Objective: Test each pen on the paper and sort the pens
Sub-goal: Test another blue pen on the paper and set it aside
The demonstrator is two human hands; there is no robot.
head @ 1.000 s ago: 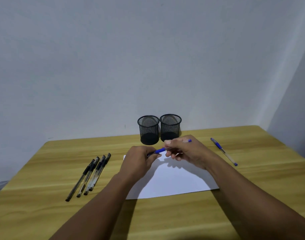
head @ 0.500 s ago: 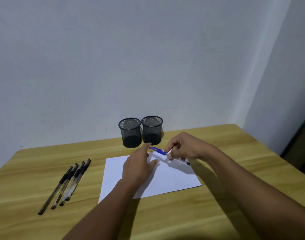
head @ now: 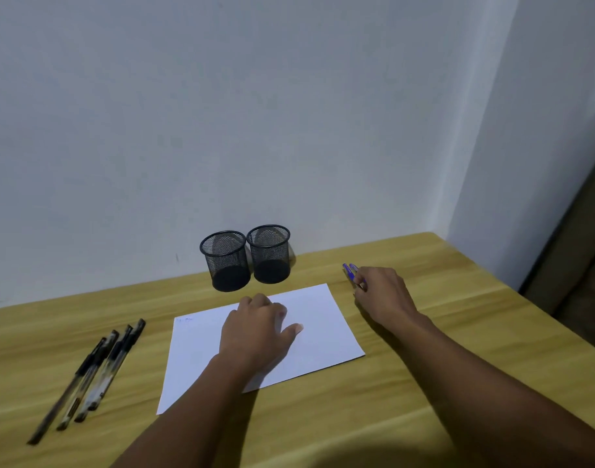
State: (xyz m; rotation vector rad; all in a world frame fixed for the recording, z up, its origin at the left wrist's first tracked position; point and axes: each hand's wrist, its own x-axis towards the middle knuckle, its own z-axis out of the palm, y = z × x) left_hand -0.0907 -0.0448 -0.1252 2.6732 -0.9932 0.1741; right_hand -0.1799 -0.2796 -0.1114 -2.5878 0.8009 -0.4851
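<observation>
Left hand (head: 255,332) flat on paper (head: 326,332), right hand (head: 380,292) seemingly pinching blue pens (head: 350,270), mesh cups (head: 247,258) behind.

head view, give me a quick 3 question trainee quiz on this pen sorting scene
1. True or false: a pen already stands in one of the two mesh pen cups.
2. Which hand rests flat on the paper? A) left hand B) right hand
3. Fill in: the black pens lie to the ____ of the paper.

Key:
1. False, both cups look empty.
2. A; the right hand is beside the paper at the blue pens.
3. Left.
</observation>
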